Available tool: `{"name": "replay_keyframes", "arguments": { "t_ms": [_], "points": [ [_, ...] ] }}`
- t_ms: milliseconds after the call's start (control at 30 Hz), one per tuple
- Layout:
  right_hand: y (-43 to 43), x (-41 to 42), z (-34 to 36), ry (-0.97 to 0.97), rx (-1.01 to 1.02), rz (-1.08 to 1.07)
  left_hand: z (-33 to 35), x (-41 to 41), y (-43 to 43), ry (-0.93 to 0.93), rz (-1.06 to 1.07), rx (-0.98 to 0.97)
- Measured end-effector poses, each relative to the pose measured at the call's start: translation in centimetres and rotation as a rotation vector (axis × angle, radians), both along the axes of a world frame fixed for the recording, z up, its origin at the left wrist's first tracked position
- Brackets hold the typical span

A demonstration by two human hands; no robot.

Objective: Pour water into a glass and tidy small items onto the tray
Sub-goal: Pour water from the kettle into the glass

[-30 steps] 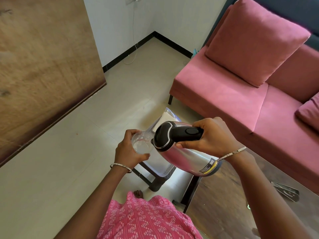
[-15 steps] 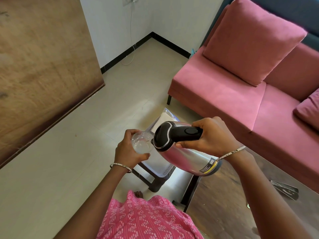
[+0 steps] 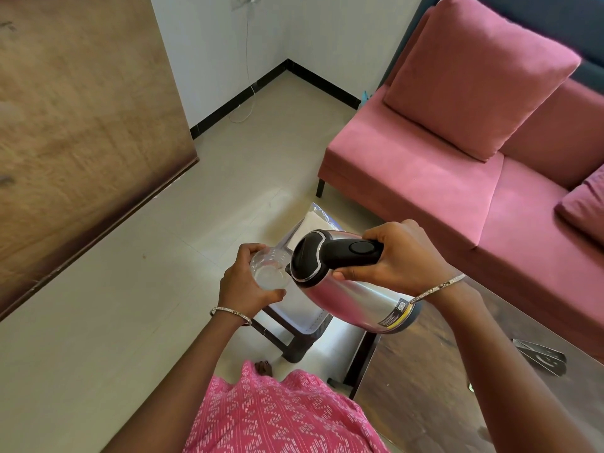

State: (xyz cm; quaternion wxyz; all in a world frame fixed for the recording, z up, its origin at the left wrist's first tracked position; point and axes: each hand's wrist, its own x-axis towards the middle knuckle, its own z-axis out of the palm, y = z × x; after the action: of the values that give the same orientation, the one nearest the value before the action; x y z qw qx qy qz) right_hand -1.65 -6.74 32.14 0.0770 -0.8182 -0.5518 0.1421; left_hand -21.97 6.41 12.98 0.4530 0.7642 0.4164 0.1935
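Observation:
My left hand (image 3: 244, 282) grips a clear glass (image 3: 269, 268) from the left side and holds it in the air. Some water shows in the glass. My right hand (image 3: 400, 256) is closed around the black handle of a steel kettle (image 3: 353, 299). The kettle is tilted well over to the left, its black lid and spout end against the rim of the glass. Beneath both hands a shiny tray (image 3: 302, 308) rests on a small dark stool (image 3: 294, 344); a white folded item (image 3: 312, 225) lies at the tray's far end.
A dark glossy table (image 3: 434, 374) stands at the lower right with a folded grey item (image 3: 541, 356) on it. A pink sofa (image 3: 425, 178) with cushions fills the right side. A wooden panel (image 3: 81, 125) leans at the left. Tiled floor lies between.
Both hands hold nearly the same pose; the kettle stays tipped against the glass. The view has shifted only slightly.

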Motion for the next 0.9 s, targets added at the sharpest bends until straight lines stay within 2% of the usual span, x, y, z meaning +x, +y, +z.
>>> {"name": "replay_keyframes", "arguments": {
  "t_ms": [900],
  "points": [
    [1.3, 0.7, -0.5, 0.007, -0.014, 0.021, -0.4, 0.3, 0.8, 0.030, 0.013, -0.036]
  ]
}}
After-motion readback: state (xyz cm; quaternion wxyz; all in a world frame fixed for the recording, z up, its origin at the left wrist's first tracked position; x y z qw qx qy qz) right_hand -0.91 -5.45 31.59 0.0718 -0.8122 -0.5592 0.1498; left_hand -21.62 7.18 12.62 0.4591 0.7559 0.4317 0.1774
